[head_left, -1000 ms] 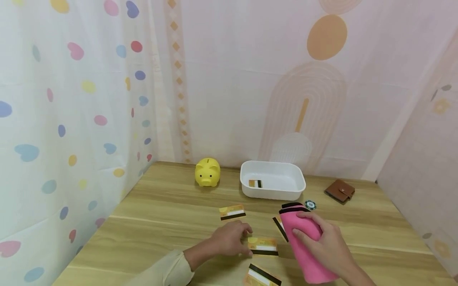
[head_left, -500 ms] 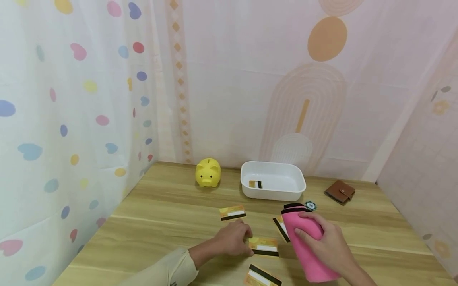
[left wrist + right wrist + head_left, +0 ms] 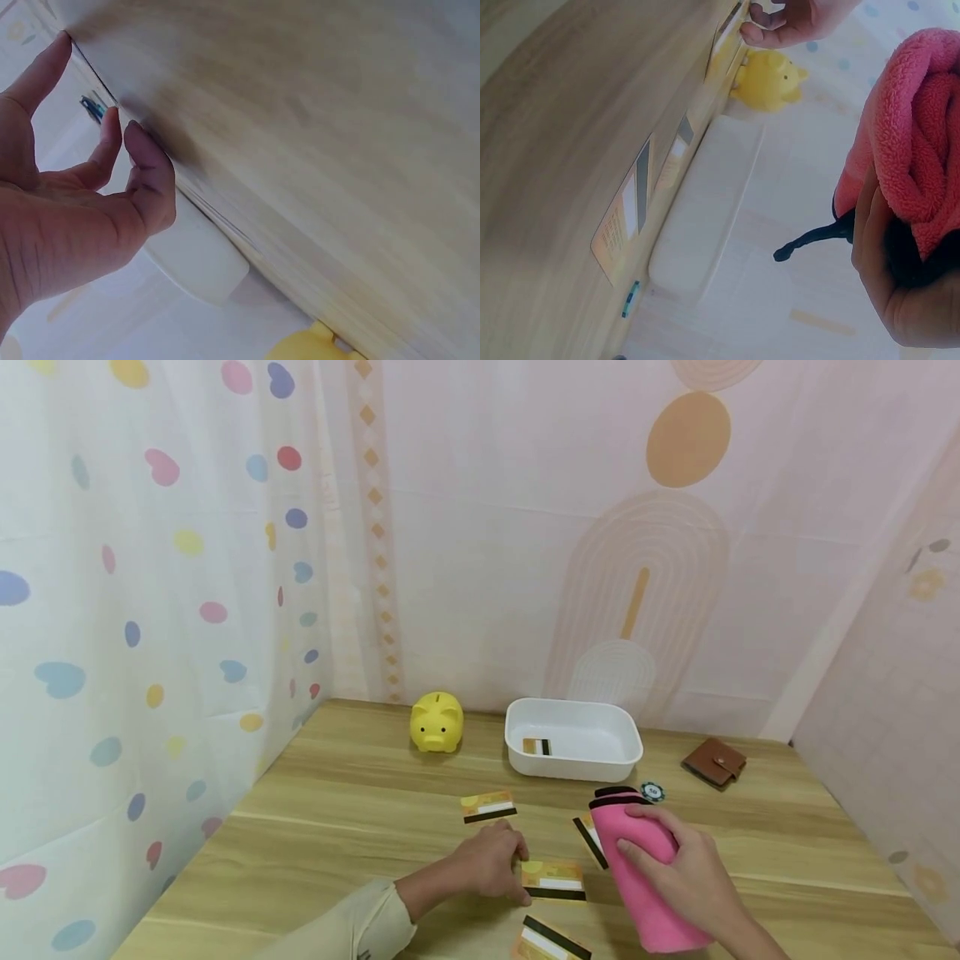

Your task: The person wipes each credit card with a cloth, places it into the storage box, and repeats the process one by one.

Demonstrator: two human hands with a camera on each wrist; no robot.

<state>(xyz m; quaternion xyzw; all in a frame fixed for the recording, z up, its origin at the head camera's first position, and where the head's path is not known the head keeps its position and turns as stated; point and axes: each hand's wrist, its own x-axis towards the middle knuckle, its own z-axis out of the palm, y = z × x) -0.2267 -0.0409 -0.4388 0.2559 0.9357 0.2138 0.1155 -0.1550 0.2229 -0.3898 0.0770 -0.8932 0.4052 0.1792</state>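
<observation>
My left hand [image 3: 491, 862] rests low over the table, its fingertips at the left edge of a yellow-orange card [image 3: 553, 870] with a black stripe. In the left wrist view, thumb and fingers of the left hand [image 3: 82, 202] are bent and apart, tips at the tabletop; whether they bear on the card cannot be told. My right hand [image 3: 693, 868] grips a rolled pink towel [image 3: 630, 881] with black trim, held above the table. Fuzzy pile and a black loop of the towel [image 3: 915, 127] show in the right wrist view. The towel partly covers another striped card [image 3: 590, 841].
More striped cards lie at the front [image 3: 551, 939] and behind the left hand [image 3: 489, 807]. Toward the back stand a yellow piggy bank [image 3: 437, 724] and a white tub [image 3: 573, 768] with a small card inside. A poker chip [image 3: 652, 791] and a brown wallet [image 3: 714, 763] lie right of the tub.
My left hand has shifted very slightly right and down against the card's edge. The towel in my right hand has moved a touch to the right, then stayed put.
</observation>
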